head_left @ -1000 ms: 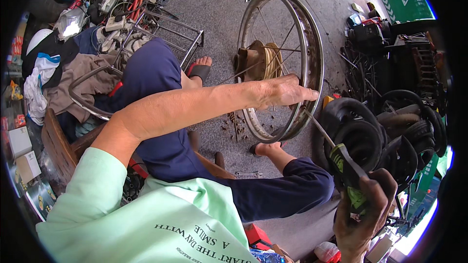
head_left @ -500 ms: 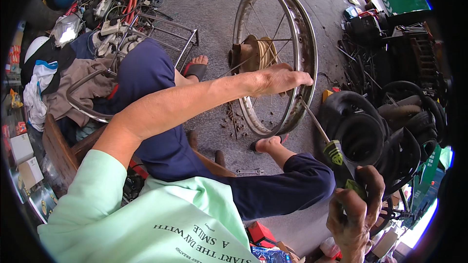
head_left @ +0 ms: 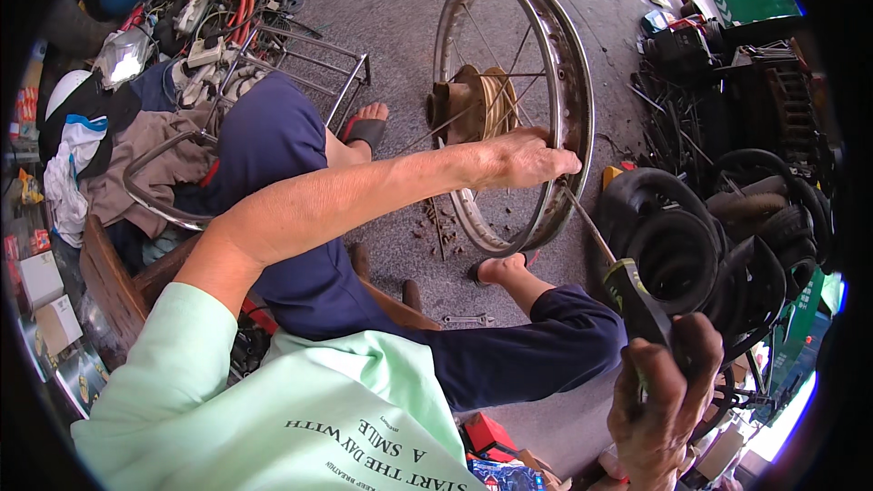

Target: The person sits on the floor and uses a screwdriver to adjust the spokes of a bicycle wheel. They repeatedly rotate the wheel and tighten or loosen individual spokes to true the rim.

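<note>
A spoked wheel rim [head_left: 572, 64] without a tyre stands upright on the floor in front of me. Its rusty hub [head_left: 473, 100] sits in the middle with a few spokes reaching to the rim. My left hand [head_left: 536, 160] is closed round the rim's near right part, arm stretched across my knees. In my right hand [head_left: 667, 400], at the lower right, is a screwdriver [head_left: 639, 302] with a black and green handle. Its shaft slants up and left, and the tip meets the rim's outer channel just below my left fingers. The exact contact is too small to make out.
Small rusty bits [head_left: 435, 236] lie on the floor below the wheel, and a wrench [head_left: 468, 320] lies between my legs. Black tyres [head_left: 668, 245] are piled at right. A metal frame [head_left: 323, 64] and tangled cables [head_left: 241, 0] occupy the left.
The screwdriver handle has turned about its axis, with my right fingers rolling round it. My left hand has shifted slightly down on the rim; the wheel has barely moved.
</note>
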A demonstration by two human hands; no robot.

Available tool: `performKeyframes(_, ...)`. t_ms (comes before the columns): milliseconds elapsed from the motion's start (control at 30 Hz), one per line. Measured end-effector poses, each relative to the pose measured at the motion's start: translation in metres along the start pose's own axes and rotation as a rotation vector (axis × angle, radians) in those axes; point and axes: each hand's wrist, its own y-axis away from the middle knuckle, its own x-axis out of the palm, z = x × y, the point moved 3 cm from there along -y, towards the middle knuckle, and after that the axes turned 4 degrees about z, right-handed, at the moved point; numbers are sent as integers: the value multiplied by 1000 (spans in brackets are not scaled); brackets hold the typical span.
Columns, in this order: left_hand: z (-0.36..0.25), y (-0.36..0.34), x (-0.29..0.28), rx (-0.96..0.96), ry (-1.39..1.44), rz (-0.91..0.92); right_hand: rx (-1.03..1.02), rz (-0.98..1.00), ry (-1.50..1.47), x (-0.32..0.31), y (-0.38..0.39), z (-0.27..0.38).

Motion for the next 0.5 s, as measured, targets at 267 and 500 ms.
performKeyframes(267,-1,2,0,-13,46,11,91,-261,-252,5,9,-19)
performKeyframes(500,3,-4,-9,-56,47,-31,539,-588,-1347,66,17,-70)
